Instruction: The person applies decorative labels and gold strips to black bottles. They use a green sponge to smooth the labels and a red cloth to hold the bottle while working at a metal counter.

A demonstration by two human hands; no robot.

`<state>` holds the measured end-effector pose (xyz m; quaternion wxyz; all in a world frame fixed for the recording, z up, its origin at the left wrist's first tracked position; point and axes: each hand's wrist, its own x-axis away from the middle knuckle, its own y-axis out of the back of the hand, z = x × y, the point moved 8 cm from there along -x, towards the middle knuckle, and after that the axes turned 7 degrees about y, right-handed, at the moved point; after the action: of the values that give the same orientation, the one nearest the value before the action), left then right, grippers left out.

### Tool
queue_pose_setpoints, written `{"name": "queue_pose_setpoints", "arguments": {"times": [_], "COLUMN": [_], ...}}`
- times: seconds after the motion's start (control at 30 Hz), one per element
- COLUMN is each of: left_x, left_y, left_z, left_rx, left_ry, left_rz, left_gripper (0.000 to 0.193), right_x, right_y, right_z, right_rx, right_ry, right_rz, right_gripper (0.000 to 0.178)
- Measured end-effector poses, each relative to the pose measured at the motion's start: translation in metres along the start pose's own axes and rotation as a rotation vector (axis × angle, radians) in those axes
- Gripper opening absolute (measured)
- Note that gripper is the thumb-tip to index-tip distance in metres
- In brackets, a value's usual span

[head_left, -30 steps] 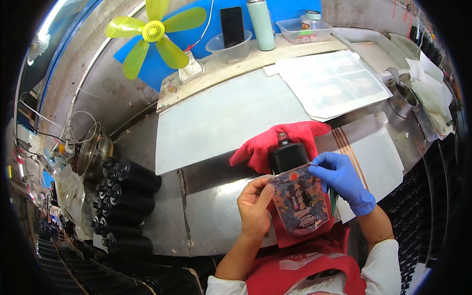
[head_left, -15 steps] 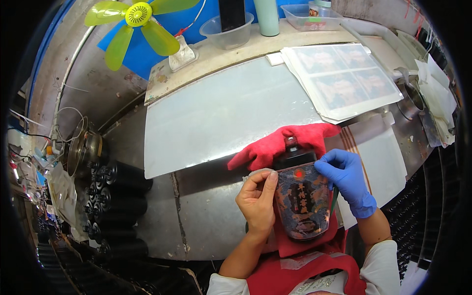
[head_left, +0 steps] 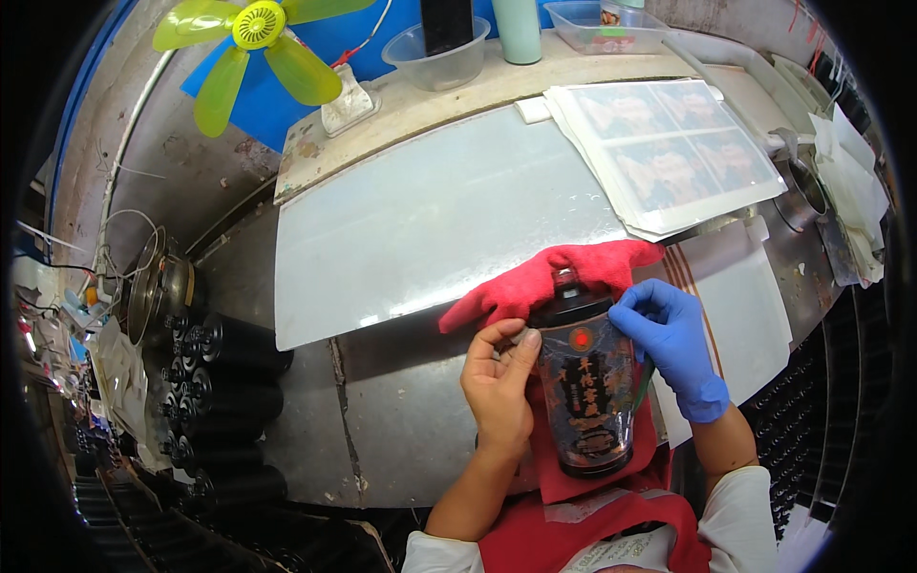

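A black bottle (head_left: 573, 307) lies on a red cloth (head_left: 535, 277), its neck pointing away from me. Over its front is a thin printed decal (head_left: 585, 406) with dark blue and orange patterns and a red dot near the top. My left hand (head_left: 499, 392), bare, pinches the decal's upper left corner between thumb and fingers. At the upper right corner, my right hand (head_left: 671, 346), in a blue glove, has its thumb and fingertips closed on the edge. Something thin and green (head_left: 645, 384) shows beneath the gloved hand.
A pale sheet (head_left: 430, 220) covers the far part of the metal table (head_left: 401, 420). Printed decal sheets (head_left: 669, 143) are stacked at the back right. Several black bottles (head_left: 229, 392) lie piled at left. A yellow-green fan (head_left: 258, 27) stands far left.
The decal has come down closer against the bottle and looks narrower, with the bottle's lower end showing more plainly. Both hands keep their pinch with only slight shifts.
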<state>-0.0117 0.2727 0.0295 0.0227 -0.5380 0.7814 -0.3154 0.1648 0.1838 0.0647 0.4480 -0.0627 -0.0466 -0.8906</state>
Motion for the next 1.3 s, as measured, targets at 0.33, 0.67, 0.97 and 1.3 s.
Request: {"name": "queue_pose_setpoints", "arguments": {"times": [0.33, 0.67, 0.97, 1.3], "left_x": [0.067, 0.073, 0.079, 0.035], "left_y": [-0.037, -0.040, -0.037, -0.056], "left_z": [0.003, 0.011, 0.014, -0.029], "left_rx": [-0.941, -0.974, -0.864, -1.177], "left_ry": [-0.421, -0.372, -0.268, -0.629], "left_rz": [0.360, 0.455, 0.526, 0.218], "left_gripper": [0.074, 0.078, 0.086, 0.055], "right_x": [0.044, 0.057, 0.059, 0.007], "right_y": [0.002, -0.003, -0.002, -0.011], "right_z": [-0.023, -0.052, -0.056, -0.017], "right_rx": [-0.051, -0.235, -0.249, -0.061], "right_ry": [-0.143, -0.209, -0.145, -0.011], "right_rz": [0.137, 0.173, 0.235, 0.085], "right_gripper": [0.039, 0.059, 0.063, 0.036]}}
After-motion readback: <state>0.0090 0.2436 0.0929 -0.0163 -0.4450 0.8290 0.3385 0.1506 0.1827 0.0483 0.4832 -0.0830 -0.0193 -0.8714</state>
